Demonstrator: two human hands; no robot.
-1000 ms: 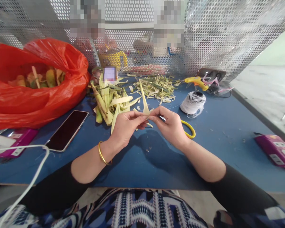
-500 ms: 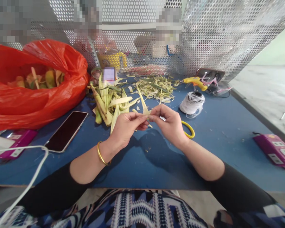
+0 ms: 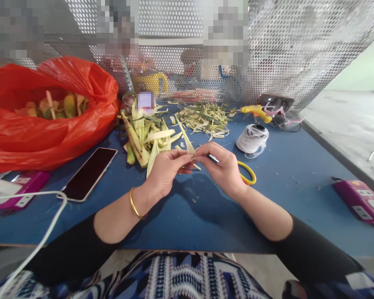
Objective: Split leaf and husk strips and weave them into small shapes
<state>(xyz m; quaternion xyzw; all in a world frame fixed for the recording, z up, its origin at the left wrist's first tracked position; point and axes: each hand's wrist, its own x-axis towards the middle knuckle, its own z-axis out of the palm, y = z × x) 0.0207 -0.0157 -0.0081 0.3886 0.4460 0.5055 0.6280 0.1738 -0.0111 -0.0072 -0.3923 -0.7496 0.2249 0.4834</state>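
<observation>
A pale corn husk [image 3: 187, 138], narrow and pointed at its far end, is pinched at its near end between the thumbs and fingertips of both hands. My left hand [image 3: 167, 171] is closed on it from the left, a gold bangle on the wrist. My right hand [image 3: 221, 168] is closed on it from the other side, its fingertips touching those of the left. Under the right hand, scissors with a yellow handle [image 3: 252, 174] lie partly hidden. A pile of corn husks [image 3: 140, 143] is just beyond the left hand.
Shredded husk bits [image 3: 205, 118] are heaped before a perforated metal screen [image 3: 171, 20]. A white thread spool [image 3: 252, 140] and a yellow glue gun [image 3: 256, 111] are on the right. Leftward are a phone [image 3: 90, 172] and red plastic bag [image 3: 102, 120]. Purple power strips [image 3: 360, 197] flank the table.
The husk's pointed end has tipped slightly to the left. Both hands keep their pinch on it, and the whole view has shifted a little.
</observation>
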